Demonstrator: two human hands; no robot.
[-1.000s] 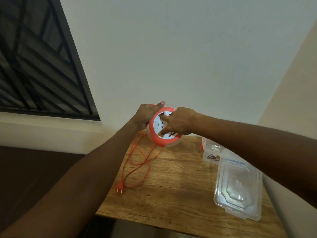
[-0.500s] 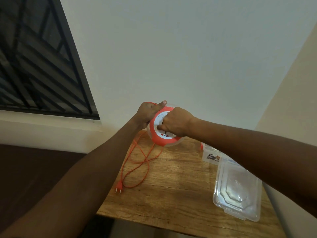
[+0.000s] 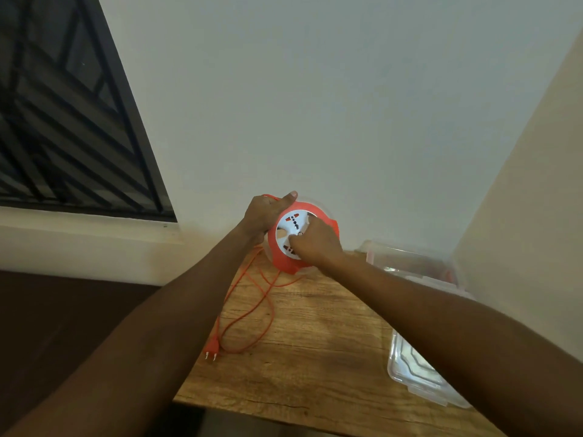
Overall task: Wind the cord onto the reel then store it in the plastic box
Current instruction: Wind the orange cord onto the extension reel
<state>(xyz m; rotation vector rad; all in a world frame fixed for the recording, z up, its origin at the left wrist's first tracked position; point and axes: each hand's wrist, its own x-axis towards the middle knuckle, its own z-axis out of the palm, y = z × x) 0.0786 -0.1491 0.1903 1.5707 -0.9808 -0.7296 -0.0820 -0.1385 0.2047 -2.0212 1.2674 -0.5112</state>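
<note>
I see the left hand (image 3: 263,212) clamped on the reel (image 3: 285,247) – right hand (image 3: 315,244) fingers pressed to its white face (grip unclear) – cord (image 3: 252,310) loose on the table (image 3: 315,357).

The reel (image 3: 285,247) between your hands is bright orange with a white round face, marked by small orange and dark socket spots. Below your left hand (image 3: 263,212), a thin orange cord (image 3: 252,310) loops down to an orange plug (image 3: 213,344). The table (image 3: 315,357) under them is warm brown wood with darker grain lines. To the right of your right hand (image 3: 315,244), the box (image 3: 410,263) and its lid (image 3: 422,380) are clear plastic.
</note>
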